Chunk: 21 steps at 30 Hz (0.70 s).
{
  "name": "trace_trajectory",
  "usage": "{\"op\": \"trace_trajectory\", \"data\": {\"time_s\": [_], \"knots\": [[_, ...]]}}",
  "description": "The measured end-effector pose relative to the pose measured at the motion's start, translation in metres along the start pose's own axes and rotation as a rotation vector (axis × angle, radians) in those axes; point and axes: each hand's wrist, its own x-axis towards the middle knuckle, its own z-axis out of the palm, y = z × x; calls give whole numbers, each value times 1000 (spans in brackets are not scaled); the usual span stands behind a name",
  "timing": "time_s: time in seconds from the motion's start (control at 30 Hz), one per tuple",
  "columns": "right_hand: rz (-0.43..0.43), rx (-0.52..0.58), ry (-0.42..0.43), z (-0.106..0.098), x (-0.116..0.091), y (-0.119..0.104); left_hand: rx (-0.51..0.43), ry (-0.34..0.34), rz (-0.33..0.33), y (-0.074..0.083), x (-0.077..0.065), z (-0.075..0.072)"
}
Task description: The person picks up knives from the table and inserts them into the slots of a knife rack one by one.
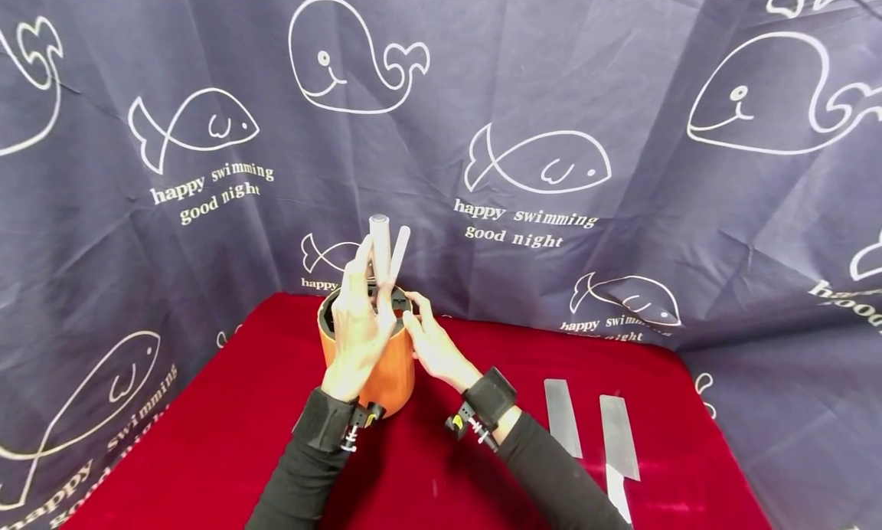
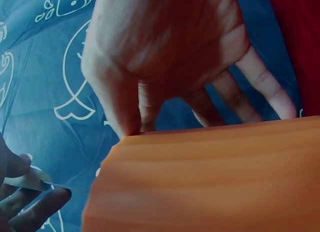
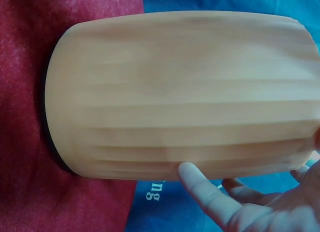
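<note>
1. From my end, the orange container (image 1: pixel 394 381) stands upright on the red cloth (image 1: pixel 227 438), its dark mouth facing up, and the work in hand seems to be at that mouth.

2. The left hand (image 1: pixel 360 327) is up over the mouth, thumb and fingers closed in a pinch. Its wrist view shows a pale piece (image 2: pixel 31 180) between them. I take it for one of the two white handles standing up there, but whether it is the thicker handle (image 1: pixel 380 247) or the slimmer handle (image 1: pixel 399 253), I cannot tell.

3. The right hand (image 1: pixel 437 350) has its fingers spread and mostly straight against the container's ribbed side, near the rim. I would have it brace there evenly, without squeezing, so the container doesn't tip or turn.

4. I'd move the pinched piece along its own line (in or out, I can't tell which) and avoid levering it against the rim.

5. The two handles lean at different angles and sit close together, so I'd guide one past the other gently.

6. I'd watch the black wrist mount (image 1: pixel 325 420) near the container; a bump could shift it.

7. The two grey strips (image 1: pixel 562 419) lie well apart on the right; nothing there needs touching for this.
</note>
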Motion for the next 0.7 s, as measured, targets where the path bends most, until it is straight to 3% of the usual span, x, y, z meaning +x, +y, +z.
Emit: {"op": "trace_trajectory", "data": {"time_s": [0.7], "knots": [[-15,29,-16,-2,-1,2,43,-114,-141,-17,-17,13]]}}
